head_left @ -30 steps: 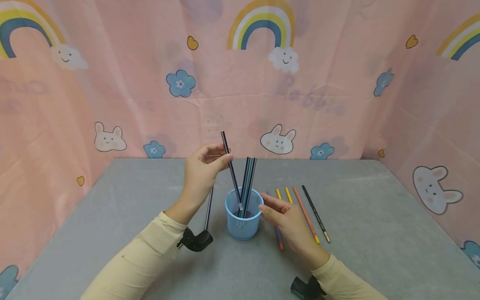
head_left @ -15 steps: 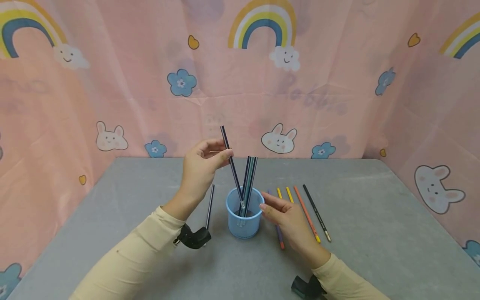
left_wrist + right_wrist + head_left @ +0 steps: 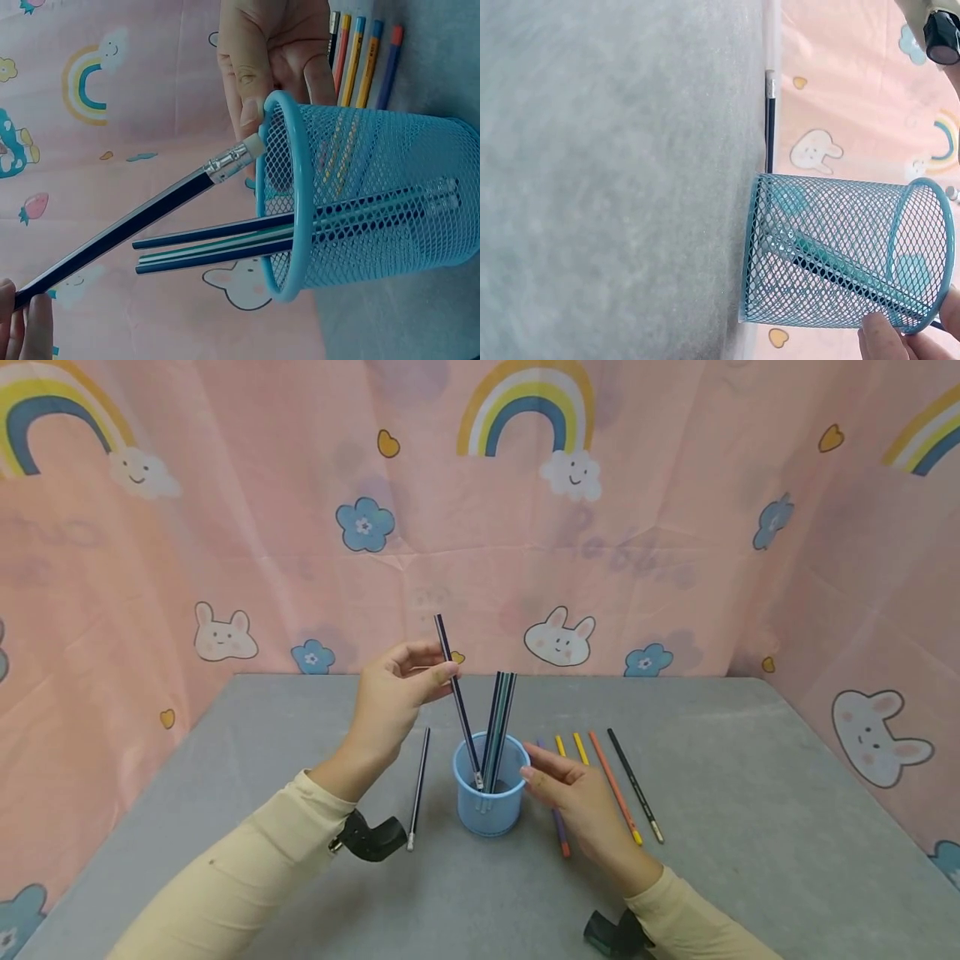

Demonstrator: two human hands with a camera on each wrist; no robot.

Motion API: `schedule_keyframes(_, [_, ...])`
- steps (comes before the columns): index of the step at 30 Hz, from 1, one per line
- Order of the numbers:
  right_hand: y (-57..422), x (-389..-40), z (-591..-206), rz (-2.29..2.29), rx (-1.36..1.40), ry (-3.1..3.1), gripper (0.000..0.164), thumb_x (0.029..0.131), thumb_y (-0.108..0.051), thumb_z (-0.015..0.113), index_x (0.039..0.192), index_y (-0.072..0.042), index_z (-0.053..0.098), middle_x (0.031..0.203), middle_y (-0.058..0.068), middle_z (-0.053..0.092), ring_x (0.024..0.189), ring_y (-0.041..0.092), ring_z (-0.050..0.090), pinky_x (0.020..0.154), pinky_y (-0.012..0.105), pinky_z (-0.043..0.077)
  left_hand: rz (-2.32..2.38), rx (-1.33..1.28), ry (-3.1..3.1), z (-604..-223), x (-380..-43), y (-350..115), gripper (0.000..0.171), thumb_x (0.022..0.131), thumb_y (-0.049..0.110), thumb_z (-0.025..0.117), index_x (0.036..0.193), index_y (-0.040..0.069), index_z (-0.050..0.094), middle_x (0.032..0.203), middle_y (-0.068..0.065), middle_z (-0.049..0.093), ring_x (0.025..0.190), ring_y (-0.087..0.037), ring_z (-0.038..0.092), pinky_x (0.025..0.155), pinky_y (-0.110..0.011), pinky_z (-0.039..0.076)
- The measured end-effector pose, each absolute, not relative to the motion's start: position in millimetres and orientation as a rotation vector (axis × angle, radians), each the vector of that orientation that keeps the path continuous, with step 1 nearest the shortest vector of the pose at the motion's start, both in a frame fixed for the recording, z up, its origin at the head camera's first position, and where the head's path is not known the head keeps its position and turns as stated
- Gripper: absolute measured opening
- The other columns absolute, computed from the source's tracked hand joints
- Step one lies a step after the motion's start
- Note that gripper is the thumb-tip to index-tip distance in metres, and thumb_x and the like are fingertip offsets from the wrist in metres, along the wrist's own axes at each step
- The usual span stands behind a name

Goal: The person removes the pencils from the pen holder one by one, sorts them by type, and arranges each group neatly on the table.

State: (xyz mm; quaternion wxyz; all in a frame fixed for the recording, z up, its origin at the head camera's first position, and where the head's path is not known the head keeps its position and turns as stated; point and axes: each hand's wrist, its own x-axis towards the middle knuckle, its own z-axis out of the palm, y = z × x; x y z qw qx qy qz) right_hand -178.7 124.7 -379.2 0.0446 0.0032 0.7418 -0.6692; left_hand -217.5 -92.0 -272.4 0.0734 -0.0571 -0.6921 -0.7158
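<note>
My left hand (image 3: 390, 706) pinches a dark striped pencil (image 3: 124, 234) near its upper end. The pencil leans, with its white eraser end (image 3: 244, 154) downward at the mouth of a blue mesh pencil cup (image 3: 487, 818). In the left wrist view that eraser overlaps the cup's rim (image 3: 301, 202). Inside the cup stand a few similar dark and green striped pencils (image 3: 497, 727), eraser ends at the bottom. On the cup's right side, my right hand (image 3: 581, 806) holds the rim between thumb and fingers. The cup stands upright on the grey table (image 3: 750, 827).
Left of the cup lies another dark pencil (image 3: 420, 789) with an eraser end. Right of it, partly behind my right hand, lie several coloured pencils, among them purple (image 3: 561, 835), orange (image 3: 615, 785) and black (image 3: 635, 785). A pink printed curtain (image 3: 480, 560) hangs behind the table.
My left hand has drawn a little to the left with the pencil, after lifting it slightly. More of the pencil lying on the left now shows. The right hand and the cup stay put.
</note>
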Motion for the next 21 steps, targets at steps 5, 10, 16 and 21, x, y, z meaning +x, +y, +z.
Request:
schedule_keyframes(5, [125.2,-179.0,-379.9,-2.043,0.007,2.261,0.044,0.096,-0.016,0.066,0.138,-0.006,0.058,0.141,0.015,0.059,0.122,0.022,0.064,0.096,0.032,0.056,-2.137,-0.173,-2.122,-272.5,-217.2,-100.7,0.029,0.09,0.005,0.072,0.117,-0.003,0.064,0.096,0.0,0.068,0.086,-0.006,0.07,0.082,-0.026,0.063])
schedule_keyframes(10, [123.3,-179.7,-378.9,-2.037,0.004,2.259,0.045,0.096,-0.016,0.067,0.138,-0.006,0.058,0.142,0.015,0.059,0.123,0.023,0.063,0.096,0.032,0.056,-2.08,-0.17,-2.195,-277.6,-216.8,-112.8,0.031,0.091,0.006,0.07,0.121,-0.004,0.064,0.097,0.0,0.066,0.084,-0.004,0.07,0.081,-0.026,0.063])
schedule_keyframes(16, [122.1,-180.4,-378.4,-2.029,0.001,2.264,0.045,0.096,-0.017,0.066,0.139,-0.007,0.058,0.142,0.015,0.058,0.124,0.025,0.063,0.097,0.034,0.055,-2.052,-0.119,-2.253,-283.6,-220.0,-124.8,0.034,0.091,0.006,0.07,0.123,-0.005,0.063,0.095,0.0,0.066,0.082,-0.003,0.069,0.08,-0.024,0.063])
schedule_keyframes(21, [123.5,-179.4,-379.4,-2.023,-0.002,2.271,0.045,0.097,-0.017,0.065,0.14,-0.006,0.057,0.142,0.015,0.059,0.124,0.025,0.063,0.098,0.036,0.055,-2.072,-0.083,-2.34,-288.3,-222.7,-129.5,0.034,0.091,0.006,0.071,0.122,-0.005,0.064,0.092,0.002,0.065,0.082,-0.003,0.07,0.082,-0.027,0.063])
